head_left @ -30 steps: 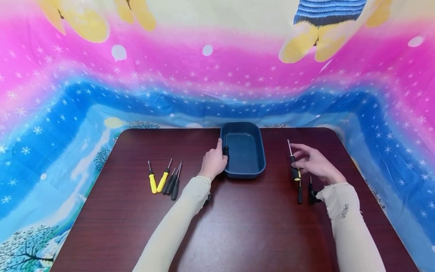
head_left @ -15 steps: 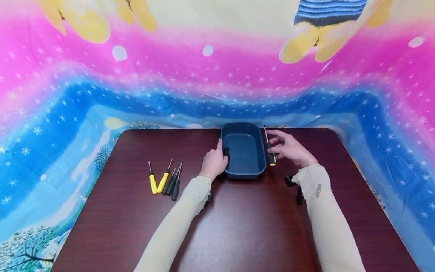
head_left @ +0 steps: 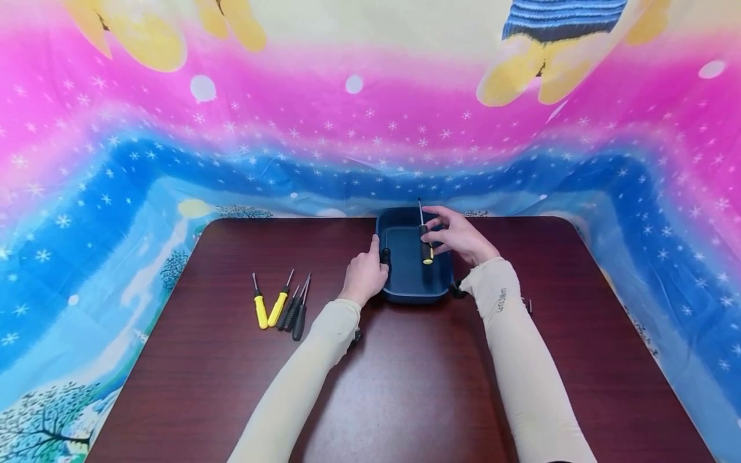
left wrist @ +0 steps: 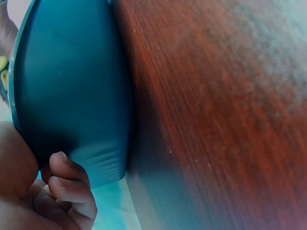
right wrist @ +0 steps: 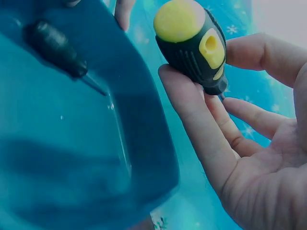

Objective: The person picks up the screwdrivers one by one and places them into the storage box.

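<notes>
A dark blue rectangular bin (head_left: 413,299) stands at the back middle of the table. My left hand (head_left: 365,276) grips its left wall, with fingers curled against the outside in the left wrist view. Over the bin, my right hand (head_left: 457,239) pinches a black-and-yellow screwdriver (head_left: 426,247) between thumb and fingers. Its shaft points away from me and its yellow-capped end (right wrist: 178,21) faces the right wrist camera. Inside the bin, by the left wall, lies a black screwdriver (right wrist: 55,48); its handle shows beside my left hand in the head view.
Left of the bin lie two yellow screwdrivers (head_left: 260,312) and several black screwdrivers (head_left: 299,321). A thin metal shaft (head_left: 529,307) peeks out beside my right sleeve, the rest hidden. Patterned cloth (head_left: 324,161) hangs right behind the table's back edge.
My right hand has carried the black-and-yellow screwdriver leftward from the right side of the table to over the bin. The left hand has stayed on the bin's wall.
</notes>
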`<state>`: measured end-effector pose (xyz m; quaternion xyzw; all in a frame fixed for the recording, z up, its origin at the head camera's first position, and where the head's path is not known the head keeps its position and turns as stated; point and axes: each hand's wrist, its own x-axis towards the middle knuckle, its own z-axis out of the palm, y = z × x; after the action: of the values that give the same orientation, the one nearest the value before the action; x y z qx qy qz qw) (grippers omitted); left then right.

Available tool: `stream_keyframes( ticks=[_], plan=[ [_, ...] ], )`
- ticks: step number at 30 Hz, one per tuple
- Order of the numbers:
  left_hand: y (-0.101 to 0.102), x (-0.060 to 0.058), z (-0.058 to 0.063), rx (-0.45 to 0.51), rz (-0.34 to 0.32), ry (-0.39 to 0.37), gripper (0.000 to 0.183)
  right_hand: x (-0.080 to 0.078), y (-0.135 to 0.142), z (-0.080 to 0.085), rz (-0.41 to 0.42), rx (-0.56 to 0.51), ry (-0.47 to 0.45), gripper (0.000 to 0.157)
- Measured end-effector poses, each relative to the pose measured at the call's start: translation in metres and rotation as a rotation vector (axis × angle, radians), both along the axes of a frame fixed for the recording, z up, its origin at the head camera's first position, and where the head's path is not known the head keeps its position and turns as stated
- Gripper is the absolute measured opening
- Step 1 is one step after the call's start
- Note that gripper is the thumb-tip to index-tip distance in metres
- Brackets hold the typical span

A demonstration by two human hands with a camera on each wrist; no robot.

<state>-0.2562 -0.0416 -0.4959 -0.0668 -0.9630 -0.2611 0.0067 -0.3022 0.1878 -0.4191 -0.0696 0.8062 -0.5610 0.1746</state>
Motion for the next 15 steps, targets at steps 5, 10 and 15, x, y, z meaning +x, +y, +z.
stream_keyframes(
  ticks=[5,10,15],
  plan=[
    [0.000,0.000,0.001,-0.005,0.008,-0.002,0.073,-0.007,-0.013,-0.001,-0.003,-0.014,-0.015,0.072],
    [0.001,-0.001,0.001,-0.013,0.011,-0.013,0.073,-0.011,-0.023,-0.004,0.007,-0.007,-0.033,0.072],
    [0.001,-0.002,0.002,-0.011,0.008,-0.011,0.072,-0.016,-0.031,-0.009,0.026,-0.026,-0.054,0.075]
  ],
)
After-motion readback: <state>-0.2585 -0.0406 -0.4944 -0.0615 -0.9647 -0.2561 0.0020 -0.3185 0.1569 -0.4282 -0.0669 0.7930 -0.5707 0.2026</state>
